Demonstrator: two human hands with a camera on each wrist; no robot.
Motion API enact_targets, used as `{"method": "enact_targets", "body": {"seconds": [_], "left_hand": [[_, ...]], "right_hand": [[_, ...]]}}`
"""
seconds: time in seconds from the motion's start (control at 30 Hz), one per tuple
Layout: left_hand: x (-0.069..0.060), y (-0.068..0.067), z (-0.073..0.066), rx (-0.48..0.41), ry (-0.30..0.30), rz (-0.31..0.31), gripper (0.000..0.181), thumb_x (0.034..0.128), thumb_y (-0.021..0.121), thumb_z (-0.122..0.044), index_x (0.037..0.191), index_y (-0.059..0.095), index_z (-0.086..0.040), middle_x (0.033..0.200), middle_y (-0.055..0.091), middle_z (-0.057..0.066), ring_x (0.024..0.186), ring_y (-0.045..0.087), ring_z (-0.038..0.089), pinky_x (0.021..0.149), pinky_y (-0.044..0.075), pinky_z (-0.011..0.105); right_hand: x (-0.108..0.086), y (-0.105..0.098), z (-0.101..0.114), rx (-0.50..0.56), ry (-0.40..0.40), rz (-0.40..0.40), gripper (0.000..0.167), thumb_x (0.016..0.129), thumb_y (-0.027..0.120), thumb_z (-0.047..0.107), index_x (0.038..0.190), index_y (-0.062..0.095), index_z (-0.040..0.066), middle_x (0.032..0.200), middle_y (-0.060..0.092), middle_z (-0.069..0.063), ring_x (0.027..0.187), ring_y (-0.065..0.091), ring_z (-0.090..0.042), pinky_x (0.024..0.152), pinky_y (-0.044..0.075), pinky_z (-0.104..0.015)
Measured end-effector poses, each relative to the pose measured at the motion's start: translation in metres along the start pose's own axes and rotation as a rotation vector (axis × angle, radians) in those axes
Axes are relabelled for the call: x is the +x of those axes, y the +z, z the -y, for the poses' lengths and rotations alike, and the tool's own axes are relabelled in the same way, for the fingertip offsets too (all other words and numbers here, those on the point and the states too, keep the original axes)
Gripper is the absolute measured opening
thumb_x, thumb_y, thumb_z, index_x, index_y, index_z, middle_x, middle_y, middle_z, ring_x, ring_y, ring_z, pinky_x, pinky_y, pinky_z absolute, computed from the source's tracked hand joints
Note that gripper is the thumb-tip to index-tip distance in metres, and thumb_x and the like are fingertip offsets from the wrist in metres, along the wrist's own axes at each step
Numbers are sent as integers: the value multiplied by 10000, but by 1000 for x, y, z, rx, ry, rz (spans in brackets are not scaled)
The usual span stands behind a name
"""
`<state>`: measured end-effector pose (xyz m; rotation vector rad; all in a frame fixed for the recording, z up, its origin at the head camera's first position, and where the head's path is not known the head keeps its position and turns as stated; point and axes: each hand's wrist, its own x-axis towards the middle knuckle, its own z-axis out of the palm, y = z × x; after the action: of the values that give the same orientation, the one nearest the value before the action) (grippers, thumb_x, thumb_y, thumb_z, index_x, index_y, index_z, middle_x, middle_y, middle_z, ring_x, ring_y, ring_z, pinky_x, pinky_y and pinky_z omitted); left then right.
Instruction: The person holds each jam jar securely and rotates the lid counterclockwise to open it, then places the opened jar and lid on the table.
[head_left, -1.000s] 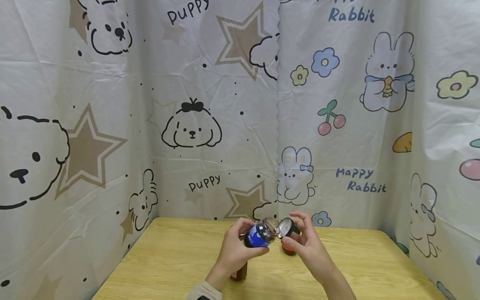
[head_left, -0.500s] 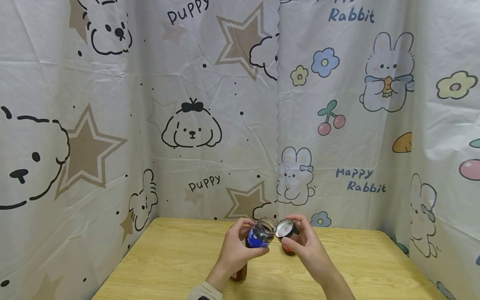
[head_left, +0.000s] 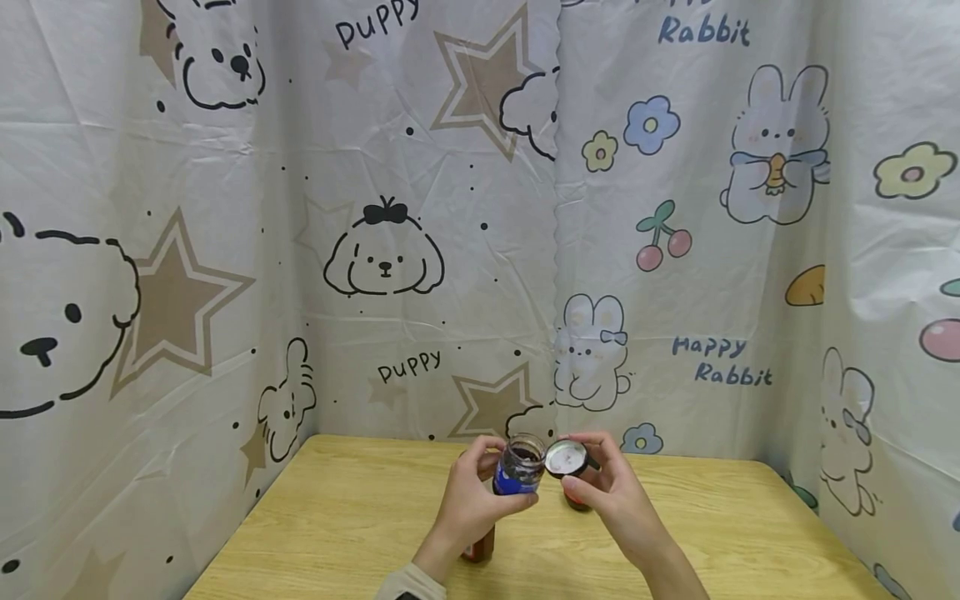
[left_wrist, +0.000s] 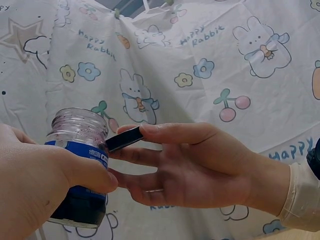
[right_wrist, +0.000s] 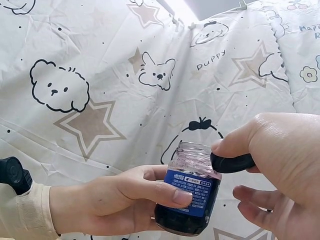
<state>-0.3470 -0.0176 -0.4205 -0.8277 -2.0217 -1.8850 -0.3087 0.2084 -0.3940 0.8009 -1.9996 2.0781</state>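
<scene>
The left hand [head_left: 468, 500] grips a glass jar [head_left: 517, 477] with a blue label and dark contents, its mouth uncovered and tilted slightly. Thumb and fingers of the right hand [head_left: 618, 504] pinch a black lid [head_left: 567, 458] by its edge, the pale inner side facing the camera. In the right wrist view the lid [right_wrist: 232, 162] is right beside the rim of the jar [right_wrist: 189, 192]; whether they touch, I cannot tell. The left wrist view shows the lid [left_wrist: 124, 139] tilted next to the jar's neck [left_wrist: 80, 125].
On the wooden table [head_left: 360, 500], a dark brown-red object [head_left: 480, 547] stands below the left hand, partly hidden by the wrist. A red and black object [head_left: 576, 498] is partly covered by the right hand. Printed curtains [head_left: 450, 208] surround the table at the back and sides.
The jar has been turned more upright, its mouth now facing up more. The lid has moved a little left, with its inner side turned further toward the head camera.
</scene>
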Motion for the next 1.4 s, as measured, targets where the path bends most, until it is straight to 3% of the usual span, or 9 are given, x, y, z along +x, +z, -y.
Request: {"method": "enact_targets", "body": {"seconds": [0.27, 0.6, 0.9, 1.13, 1.27, 1.4], "left_hand": [[0, 1, 0, 7, 4, 3, 603, 710, 962, -117, 1187, 593, -104, 1146, 732, 34, 1094, 697, 212, 961, 539, 478], [-2, -2, 2, 22, -6, -7, 611, 709, 965, -127, 1193, 593, -103, 1149, 739, 34, 1103, 693, 231, 927, 558, 367], [-1, 0, 2, 38, 9, -3, 607, 708, 964, -120, 1188, 593, -98, 1152, 727, 33, 1094, 695, 206, 975, 528, 499], [-1, 5, 2, 55, 0, -6, 629, 710, 965, -145, 1202, 575, -106, 1204, 682, 61, 1114, 685, 203, 1001, 513, 481], [-1, 9, 3, 43, -6, -8, 665, 709, 961, -126, 1228, 544, -121, 1216, 690, 90, 1141, 674, 246, 1009, 495, 518], [-3, 14, 6, 59, 0, -26, 722, 687, 971, -132, 1255, 526, -141, 1137, 755, 27, 1124, 683, 258, 1018, 472, 570]], "right_hand": [[-1, -2, -1, -7, -27, 23, 528, 964, 674, -42, 1401, 378, -52, 1417, 502, -145, 1096, 643, -216, 810, 563, -293], [1, -2, -4, -48, 26, 11, 529, 928, 719, -42, 1340, 390, -81, 1482, 389, -313, 1092, 630, -198, 799, 554, -275], [0, -3, -2, -180, 39, 47, 652, 949, 733, 24, 1487, 365, 50, 1408, 450, -279, 1167, 594, -327, 882, 559, -344], [-1, -4, -3, -240, 62, 61, 677, 950, 746, 55, 1517, 382, 126, 1428, 414, -250, 1241, 536, -428, 884, 553, -346], [-1, -4, -4, -282, 78, 41, 698, 932, 770, 68, 1517, 404, 176, 1444, 420, -208, 1276, 524, -434, 885, 546, -359], [-2, -7, -4, -330, 93, 28, 722, 913, 789, 73, 1520, 420, 201, 1438, 446, -203, 1239, 563, -405, 908, 533, -387]]}}
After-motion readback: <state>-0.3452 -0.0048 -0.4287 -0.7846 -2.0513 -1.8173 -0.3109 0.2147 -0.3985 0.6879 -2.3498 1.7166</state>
